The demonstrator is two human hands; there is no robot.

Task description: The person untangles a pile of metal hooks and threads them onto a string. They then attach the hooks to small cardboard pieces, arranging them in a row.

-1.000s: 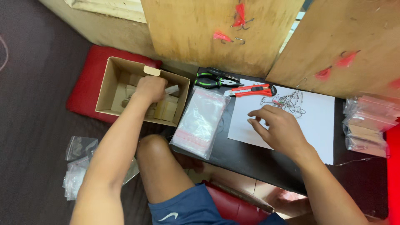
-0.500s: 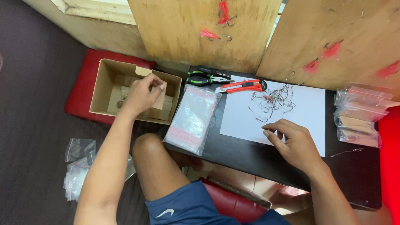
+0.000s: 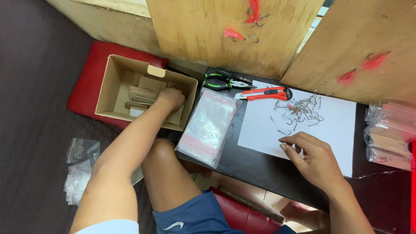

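Your left hand (image 3: 172,98) is sunk into the open cardboard box (image 3: 113,86), fingers curled down among the flat brown card pieces (image 3: 141,96) lying inside; whether those fingers actually pinch a card cannot be told, since the knuckles hide the tips. Your right hand (image 3: 313,158) rests on the lower edge of the white paper sheet (image 3: 264,130), fingers (image 3: 289,143) loosely bent and spread, holding nothing, the tips touching the paper. The pile of bare metal hooks (image 3: 303,112) lies on the same sheet, near your right hand but apart from it, toward the sheet's far edge. Just beyond the sheet sit a red utility knife (image 3: 264,92) and, beside it, green-handled pliers (image 3: 223,80), both on the dark table (image 3: 260,169). A stack of clear zip bags (image 3: 209,125) lies on the table between the box and the sheet. The box stands on a red cushion (image 3: 84,93) left of the table. More clear bags (image 3: 80,167) lie on the floor by your left elbow, and packed bags (image 3: 388,134) are stacked at the table's right end. Red-feathered hooks (image 3: 234,33) are stuck in the plywood boards (image 3: 203,30) behind.
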